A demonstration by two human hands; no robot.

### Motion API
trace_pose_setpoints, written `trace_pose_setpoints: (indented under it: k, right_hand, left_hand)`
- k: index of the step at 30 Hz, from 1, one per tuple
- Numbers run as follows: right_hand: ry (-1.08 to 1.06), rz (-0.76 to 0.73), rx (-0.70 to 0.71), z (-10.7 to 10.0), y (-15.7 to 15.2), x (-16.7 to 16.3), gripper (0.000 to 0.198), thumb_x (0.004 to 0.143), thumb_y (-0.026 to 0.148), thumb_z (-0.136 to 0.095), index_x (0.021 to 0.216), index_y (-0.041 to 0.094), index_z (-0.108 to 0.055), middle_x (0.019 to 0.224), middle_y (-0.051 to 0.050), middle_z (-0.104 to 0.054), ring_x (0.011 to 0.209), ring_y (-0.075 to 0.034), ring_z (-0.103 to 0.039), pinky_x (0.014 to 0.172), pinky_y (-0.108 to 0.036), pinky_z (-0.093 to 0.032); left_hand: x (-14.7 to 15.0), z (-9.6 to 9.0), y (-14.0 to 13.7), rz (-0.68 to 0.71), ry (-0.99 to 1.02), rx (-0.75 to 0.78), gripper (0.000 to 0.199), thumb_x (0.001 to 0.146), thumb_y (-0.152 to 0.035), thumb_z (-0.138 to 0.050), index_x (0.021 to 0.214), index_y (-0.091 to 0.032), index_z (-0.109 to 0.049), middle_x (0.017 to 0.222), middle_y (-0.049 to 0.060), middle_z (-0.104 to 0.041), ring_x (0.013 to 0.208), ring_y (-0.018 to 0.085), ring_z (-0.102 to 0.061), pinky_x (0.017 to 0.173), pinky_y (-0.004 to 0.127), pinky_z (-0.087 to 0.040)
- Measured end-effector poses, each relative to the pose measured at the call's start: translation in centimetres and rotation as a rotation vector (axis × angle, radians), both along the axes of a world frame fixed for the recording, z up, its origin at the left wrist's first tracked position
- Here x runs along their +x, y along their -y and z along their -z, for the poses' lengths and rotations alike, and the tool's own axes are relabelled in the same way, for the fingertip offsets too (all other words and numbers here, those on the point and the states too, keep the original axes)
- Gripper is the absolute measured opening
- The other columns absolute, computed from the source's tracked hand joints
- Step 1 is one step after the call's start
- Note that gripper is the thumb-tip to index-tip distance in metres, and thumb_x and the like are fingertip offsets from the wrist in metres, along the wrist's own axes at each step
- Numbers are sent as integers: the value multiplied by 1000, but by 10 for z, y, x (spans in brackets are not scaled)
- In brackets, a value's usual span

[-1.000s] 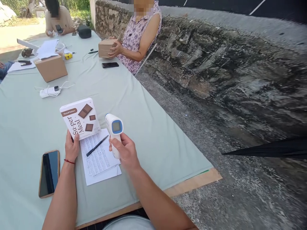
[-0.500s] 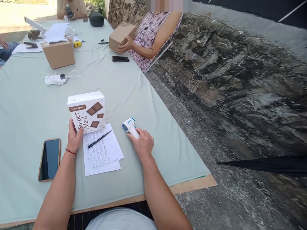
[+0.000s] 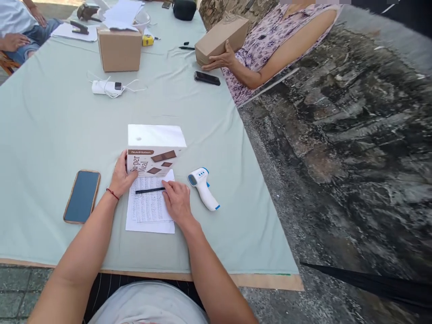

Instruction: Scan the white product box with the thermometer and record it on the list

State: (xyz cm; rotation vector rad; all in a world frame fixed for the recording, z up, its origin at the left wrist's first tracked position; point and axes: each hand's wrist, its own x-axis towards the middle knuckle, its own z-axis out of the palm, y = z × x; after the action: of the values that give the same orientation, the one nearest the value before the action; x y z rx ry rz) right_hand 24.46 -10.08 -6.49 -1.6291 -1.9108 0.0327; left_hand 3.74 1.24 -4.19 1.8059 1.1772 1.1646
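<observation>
My left hand [image 3: 123,176] grips the left side of a white "Su-per Meal" box [image 3: 155,146] that stands on the pale green tablecloth [image 3: 50,130]. My right hand [image 3: 175,201] rests on a printed paper sheet [image 3: 150,208], its fingertips touching the right end of a black pen [image 3: 149,191] lying across the sheet. A white and blue infrared thermometer [image 3: 203,188] lies on the cloth just right of my right hand, untouched.
A phone in a tan case [image 3: 82,196] lies left of my left arm. Farther up are a power strip [image 3: 107,87], a cardboard box [image 3: 119,49] and a black phone [image 3: 207,78]. A person at the right holds another cardboard box [image 3: 221,38]. The table edge [image 3: 266,281] borders a stone wall.
My right hand laid the thermometer down on the cloth, let it go and moved left to the pen. The box in my left hand went from tilted up to standing on the table.
</observation>
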Motion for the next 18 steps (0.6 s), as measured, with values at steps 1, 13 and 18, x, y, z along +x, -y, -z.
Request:
trace_pose_setpoints:
  k: [1, 13, 18]
  right_hand:
    - [20, 5, -35, -1, 3, 4, 31, 96, 19, -45, 119, 23, -65, 104, -10, -63, 97, -25, -50, 86, -41, -38]
    - [-665, 162, -4, -25, 71, 14, 17, 88, 39, -57, 84, 25, -49, 76, -1, -58, 67, -18, -55, 65, -34, -45]
    - [-924, 91, -135, -23, 90, -6, 12, 86, 34, -53, 90, 24, -57, 79, -2, -65, 71, -19, -64, 71, -38, -51]
  left_hand:
    - [1, 0, 0, -3, 8, -5, 64, 72, -25, -63, 134, -20, -47, 129, 12, -58, 126, 33, -51, 110, 53, -39]
    - [10, 3, 0, 15, -22, 24, 79, 71, -24, -67, 144, -23, -37, 139, 12, -53, 128, 33, -48, 109, 52, -39]
    - [10, 6, -2, 12, -13, 37, 81, 70, -24, -68, 145, -22, -38, 138, 12, -54, 127, 34, -49, 109, 52, -40]
